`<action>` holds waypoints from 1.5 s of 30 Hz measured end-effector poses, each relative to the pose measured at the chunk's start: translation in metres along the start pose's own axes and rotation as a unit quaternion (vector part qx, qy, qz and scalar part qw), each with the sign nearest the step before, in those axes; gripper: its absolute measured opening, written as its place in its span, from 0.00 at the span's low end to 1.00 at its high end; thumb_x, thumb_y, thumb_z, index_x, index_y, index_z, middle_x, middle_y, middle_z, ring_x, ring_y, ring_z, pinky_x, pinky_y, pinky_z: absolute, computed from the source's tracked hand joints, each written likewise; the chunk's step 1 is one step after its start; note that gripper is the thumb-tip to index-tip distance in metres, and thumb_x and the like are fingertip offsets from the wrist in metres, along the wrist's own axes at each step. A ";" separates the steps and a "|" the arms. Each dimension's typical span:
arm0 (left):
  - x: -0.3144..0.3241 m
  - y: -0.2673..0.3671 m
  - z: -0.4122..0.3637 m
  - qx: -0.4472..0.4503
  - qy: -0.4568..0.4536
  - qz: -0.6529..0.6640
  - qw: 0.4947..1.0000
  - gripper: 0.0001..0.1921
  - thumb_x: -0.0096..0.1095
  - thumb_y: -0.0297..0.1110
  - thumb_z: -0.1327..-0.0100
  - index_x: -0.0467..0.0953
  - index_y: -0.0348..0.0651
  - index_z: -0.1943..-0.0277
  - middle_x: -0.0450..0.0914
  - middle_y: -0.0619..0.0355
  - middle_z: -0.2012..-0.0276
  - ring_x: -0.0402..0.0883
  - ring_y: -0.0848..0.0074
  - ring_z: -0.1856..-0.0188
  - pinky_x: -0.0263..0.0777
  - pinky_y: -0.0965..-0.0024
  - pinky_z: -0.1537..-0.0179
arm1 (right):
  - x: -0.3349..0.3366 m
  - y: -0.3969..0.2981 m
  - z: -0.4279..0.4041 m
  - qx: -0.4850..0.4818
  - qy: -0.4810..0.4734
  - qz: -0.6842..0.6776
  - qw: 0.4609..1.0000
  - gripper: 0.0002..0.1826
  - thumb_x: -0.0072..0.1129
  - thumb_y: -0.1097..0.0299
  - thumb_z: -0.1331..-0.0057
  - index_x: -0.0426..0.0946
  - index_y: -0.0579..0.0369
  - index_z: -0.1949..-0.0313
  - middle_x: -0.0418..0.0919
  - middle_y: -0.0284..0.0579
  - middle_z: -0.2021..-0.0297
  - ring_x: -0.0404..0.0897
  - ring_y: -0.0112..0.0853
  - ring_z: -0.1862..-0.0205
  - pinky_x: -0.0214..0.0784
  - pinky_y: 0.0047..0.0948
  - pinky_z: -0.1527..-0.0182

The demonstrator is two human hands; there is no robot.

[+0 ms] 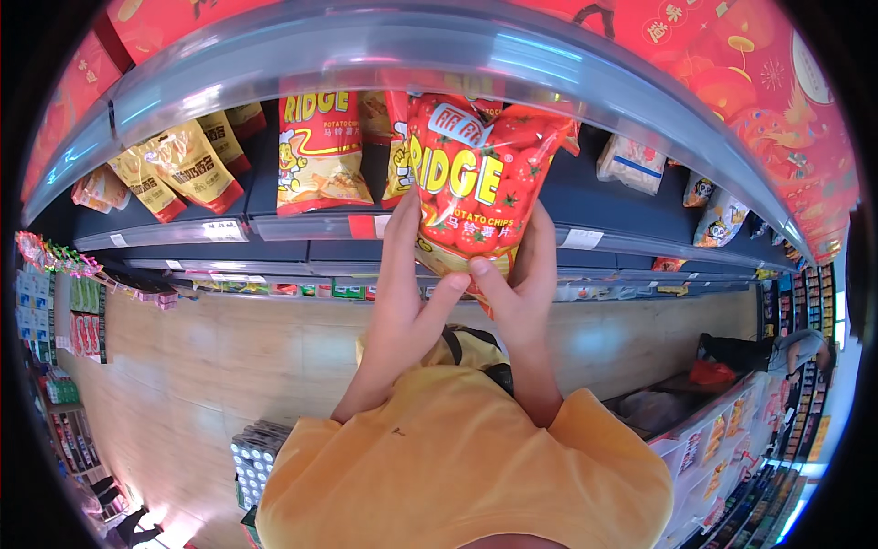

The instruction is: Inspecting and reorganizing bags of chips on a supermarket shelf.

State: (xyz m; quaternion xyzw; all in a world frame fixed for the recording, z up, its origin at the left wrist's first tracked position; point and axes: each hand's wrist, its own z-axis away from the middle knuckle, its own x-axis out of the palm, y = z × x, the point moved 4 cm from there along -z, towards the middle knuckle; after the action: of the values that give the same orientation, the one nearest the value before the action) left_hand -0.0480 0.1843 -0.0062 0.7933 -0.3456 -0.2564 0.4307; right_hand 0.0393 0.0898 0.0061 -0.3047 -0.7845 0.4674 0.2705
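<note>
Both my hands hold a red bag of ridged potato chips (480, 185) with tomatoes printed on it, in front of the shelf. My left hand (415, 274) grips its left side, and my right hand (525, 267) its right side. Both thumbs press on the bag's lower front; the other fingers are mostly hidden behind it. Left of the held bag, a red and cream chip bag (322, 154) stands on the dark shelf (264, 199). Another chip bag is partly hidden right behind my left hand's side of the held bag.
Gold snack pouches (195, 171) lie at the shelf's left; a clear pack (631, 165) and small bags (720, 216) are at its right. A clear curved shelf edge (329, 48) runs above. Stacked cans (254, 460) stand behind me at left. Another person (799, 350) is at far right.
</note>
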 end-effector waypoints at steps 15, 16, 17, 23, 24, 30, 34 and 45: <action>-0.003 -0.022 0.006 -0.210 0.041 0.375 0.902 0.30 0.42 0.45 0.33 0.50 0.33 0.36 0.63 0.53 0.43 0.62 0.75 0.41 0.55 0.71 0.42 | -0.005 -0.008 0.000 -0.116 -0.115 0.112 0.980 0.22 0.49 0.72 0.41 0.67 0.66 0.47 0.59 0.55 0.42 0.59 0.41 0.40 0.50 0.35 0.40; -0.003 -0.023 0.007 -0.217 0.031 0.377 0.900 0.31 0.41 0.50 0.33 0.50 0.35 0.36 0.63 0.53 0.41 0.62 0.72 0.40 0.55 0.68 0.41 | -0.004 -0.008 -0.001 -0.117 -0.107 0.089 0.983 0.20 0.48 0.73 0.41 0.70 0.65 0.49 0.59 0.55 0.43 0.59 0.41 0.40 0.50 0.36 0.40; -0.003 -0.024 0.008 -0.217 0.031 0.377 0.900 0.31 0.41 0.50 0.33 0.50 0.35 0.36 0.63 0.53 0.41 0.62 0.72 0.40 0.55 0.68 0.41 | -0.006 -0.007 -0.001 -0.117 -0.108 0.088 0.983 0.20 0.48 0.73 0.41 0.70 0.65 0.49 0.59 0.55 0.43 0.59 0.41 0.40 0.50 0.36 0.40; 0.008 -0.038 0.022 -0.277 -0.007 0.477 0.834 0.30 0.37 0.49 0.32 0.51 0.35 0.37 0.61 0.52 0.40 0.62 0.70 0.39 0.56 0.65 0.40 | -0.006 -0.005 -0.002 -0.109 -0.069 0.100 0.987 0.31 0.55 0.73 0.44 0.57 0.63 0.41 0.57 0.54 0.42 0.60 0.40 0.40 0.51 0.35 0.40; 0.009 -0.040 0.025 -0.262 -0.019 0.500 0.825 0.28 0.35 0.48 0.31 0.52 0.35 0.37 0.62 0.51 0.41 0.64 0.69 0.40 0.58 0.65 0.41 | -0.001 -0.007 -0.001 -0.039 -0.063 0.005 0.997 0.38 0.58 0.71 0.46 0.51 0.62 0.39 0.56 0.53 0.41 0.60 0.39 0.40 0.51 0.34 0.40; 0.016 -0.029 0.021 -0.311 0.001 0.432 0.847 0.26 0.37 0.47 0.31 0.55 0.36 0.39 0.65 0.52 0.44 0.65 0.72 0.43 0.58 0.68 0.43 | -0.006 0.003 0.003 0.052 -0.069 -0.065 0.994 0.48 0.62 0.70 0.50 0.40 0.61 0.35 0.53 0.52 0.40 0.59 0.36 0.39 0.54 0.33 0.41; 0.008 -0.035 0.019 -0.265 0.007 0.322 0.909 0.25 0.41 0.44 0.32 0.56 0.35 0.40 0.66 0.53 0.46 0.63 0.75 0.43 0.57 0.71 0.43 | -0.011 0.002 0.004 0.068 -0.047 -0.058 0.995 0.47 0.61 0.77 0.51 0.41 0.60 0.36 0.52 0.51 0.39 0.61 0.35 0.41 0.60 0.31 0.44; 0.005 -0.021 0.013 -0.198 0.000 0.276 0.940 0.27 0.54 0.33 0.38 0.56 0.30 0.39 0.66 0.49 0.45 0.66 0.72 0.44 0.61 0.70 0.45 | -0.022 0.007 0.010 0.038 -0.008 0.171 0.985 0.45 0.63 0.80 0.52 0.46 0.60 0.37 0.63 0.47 0.48 0.69 0.32 0.49 0.65 0.29 0.51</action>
State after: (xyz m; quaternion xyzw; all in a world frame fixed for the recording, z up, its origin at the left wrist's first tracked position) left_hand -0.0468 0.1821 -0.0308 0.5650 -0.4936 -0.1908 0.6330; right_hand 0.0482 0.0704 -0.0073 -0.4203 -0.7048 0.5384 0.1918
